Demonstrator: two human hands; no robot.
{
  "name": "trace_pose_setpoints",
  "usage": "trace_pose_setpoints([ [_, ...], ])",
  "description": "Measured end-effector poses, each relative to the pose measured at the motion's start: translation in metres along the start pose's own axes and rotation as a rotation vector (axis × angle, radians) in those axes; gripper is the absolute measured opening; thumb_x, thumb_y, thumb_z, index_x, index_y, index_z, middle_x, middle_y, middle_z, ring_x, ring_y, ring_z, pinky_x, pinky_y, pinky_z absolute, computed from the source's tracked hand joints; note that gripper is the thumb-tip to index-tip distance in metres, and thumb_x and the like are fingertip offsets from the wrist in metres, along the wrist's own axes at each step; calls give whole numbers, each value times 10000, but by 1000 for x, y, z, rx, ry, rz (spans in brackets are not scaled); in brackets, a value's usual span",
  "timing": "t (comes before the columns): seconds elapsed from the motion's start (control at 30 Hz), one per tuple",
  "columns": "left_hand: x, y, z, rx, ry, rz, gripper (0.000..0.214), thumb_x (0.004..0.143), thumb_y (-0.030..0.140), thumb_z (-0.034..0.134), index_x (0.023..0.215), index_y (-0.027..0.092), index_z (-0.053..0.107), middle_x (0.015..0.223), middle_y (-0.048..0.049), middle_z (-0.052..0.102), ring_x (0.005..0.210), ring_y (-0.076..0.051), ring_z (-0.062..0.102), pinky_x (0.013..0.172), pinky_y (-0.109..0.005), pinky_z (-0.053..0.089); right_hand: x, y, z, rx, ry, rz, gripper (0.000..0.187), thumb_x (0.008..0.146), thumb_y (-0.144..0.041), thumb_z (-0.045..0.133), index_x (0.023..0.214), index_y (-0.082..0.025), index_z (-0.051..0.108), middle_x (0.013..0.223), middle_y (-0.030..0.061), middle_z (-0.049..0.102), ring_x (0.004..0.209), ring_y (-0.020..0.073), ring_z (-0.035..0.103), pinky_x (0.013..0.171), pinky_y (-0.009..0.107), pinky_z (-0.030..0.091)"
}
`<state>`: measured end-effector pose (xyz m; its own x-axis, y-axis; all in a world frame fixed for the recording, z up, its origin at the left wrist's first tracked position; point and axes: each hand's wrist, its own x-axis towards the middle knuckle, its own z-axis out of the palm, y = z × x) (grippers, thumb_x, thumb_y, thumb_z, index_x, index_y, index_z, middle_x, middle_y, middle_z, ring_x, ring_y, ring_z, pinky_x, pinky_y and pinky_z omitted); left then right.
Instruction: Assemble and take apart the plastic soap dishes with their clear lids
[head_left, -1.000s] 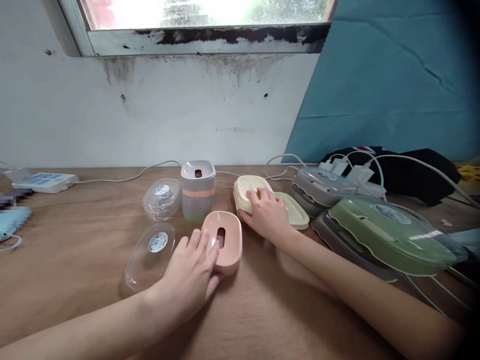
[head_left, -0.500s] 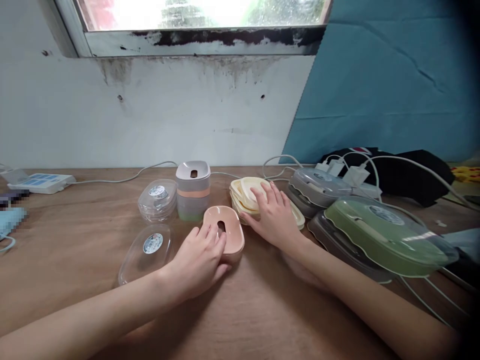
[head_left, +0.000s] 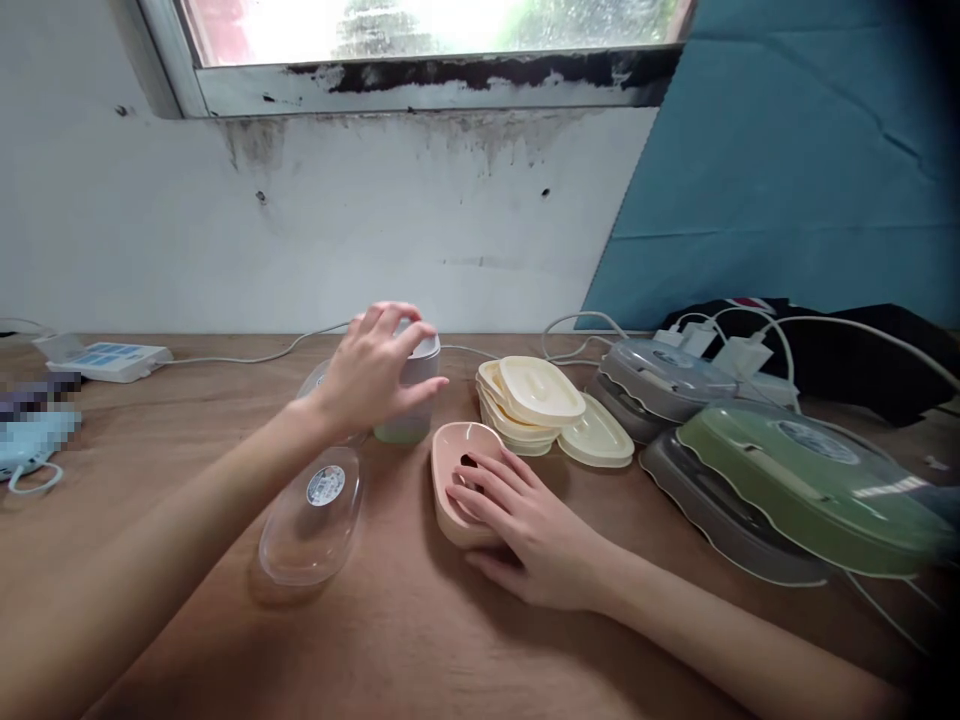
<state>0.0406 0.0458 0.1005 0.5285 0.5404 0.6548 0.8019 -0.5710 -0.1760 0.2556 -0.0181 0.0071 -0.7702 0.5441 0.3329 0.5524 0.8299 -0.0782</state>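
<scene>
My left hand [head_left: 382, 365] reaches over a tall stack of nested plastic boxes [head_left: 422, 400], grey with a pale green bottom. Its fingers bend over the top and the thumb sticks out to the right, apart from the fingers; the hand hides much of the stack. My right hand [head_left: 529, 525] lies with spread fingers across the recessed top of a pink plastic box with an oval slot [head_left: 450, 455], its thumb by the near side. Right of the stack sit several cream plastic lids [head_left: 540, 390], piled up, with one cream lid [head_left: 600, 432] leaning out beside them.
A clear lid with a round label [head_left: 311, 530] lies at left, with more clear lids partly behind my left arm. Green [head_left: 802, 480] and grey [head_left: 664, 375] lidded boxes are stacked at right, near white chargers [head_left: 742, 355] and cables. A white power strip [head_left: 112, 360] lies far left.
My left hand has left the pink box and moved up to the tall stack. My right hand has gone from the cream lids to the pink box. The view has shifted slightly left.
</scene>
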Motion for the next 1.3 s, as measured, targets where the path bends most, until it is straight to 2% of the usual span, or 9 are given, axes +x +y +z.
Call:
trace_pose_setpoints([
  [0.1,22,-18,10,91,-193,66,549,745,462,641,1210,197,518,1296,-143,472,1191,-319,419,998,-508,257,4,-4,10,-62,54,62,347,854,-296,483,1158,-138,543,1176,114,605,1169,300,467,992,521,326],
  [0.17,28,-21,17,99,-343,87,520,748,477,624,1191,217,541,1223,-109,544,1089,-300,519,963,-480,312,9,-5,14,-121,115,87,301,864,-288,482,1110,-138,570,1104,104,650,1100,286,522,950,490,370],
  [0.23,26,-21,22,88,-421,80,492,756,458,610,1185,225,547,1139,-77,596,924,-258,604,847,-399,419,14,-7,18,-165,156,100,278,861,-292,505,1083,-142,582,1065,98,671,1054,274,550,923,464,389],
  [0.37,16,-22,24,85,-409,54,478,788,371,554,1245,245,488,1147,-58,588,853,-224,623,718,-316,462,21,-11,21,-198,172,141,264,855,-300,533,1063,-148,588,1041,107,678,1017,267,565,890,440,397],
  [0.7,4,-30,19,57,-388,41,457,797,321,528,1247,258,484,1159,-42,586,922,-216,606,769,-315,448,40,-15,29,-289,129,266,243,859,-282,518,1058,-155,579,962,114,665,1007,267,549,901,426,376],
  [0.93,-1,-31,23,36,-367,35,492,831,318,506,1307,236,413,1188,-68,576,1018,-229,571,836,-353,414,65,7,38,-349,107,368,269,864,-219,468,1073,-83,568,1096,213,592,1050,315,518,915,465,367],
  [1.1,-2,-32,18,9,-317,53,564,837,422,516,1329,179,384,1263,-106,523,1113,-250,509,916,-374,375,68,19,38,-368,119,350,320,852,-215,453,1093,-36,564,1152,265,545,1104,356,488,941,500,358],
  [1.2,-10,-40,6,-116,-111,-130,524,883,460,420,1326,182,390,1313,-90,484,1203,-240,432,997,-373,315,61,20,36,-382,137,295,378,831,-124,430,1184,-18,513,1260,278,472,1220,377,394,977,512,344],
  [1.3,-32,-56,3,-286,17,-606,443,912,407,393,1325,245,387,1353,-23,448,1268,-209,360,1065,-332,237,48,20,31,-380,144,204,432,811,-51,403,1234,-62,489,1309,220,457,1282,343,337,1013,475,343],
])
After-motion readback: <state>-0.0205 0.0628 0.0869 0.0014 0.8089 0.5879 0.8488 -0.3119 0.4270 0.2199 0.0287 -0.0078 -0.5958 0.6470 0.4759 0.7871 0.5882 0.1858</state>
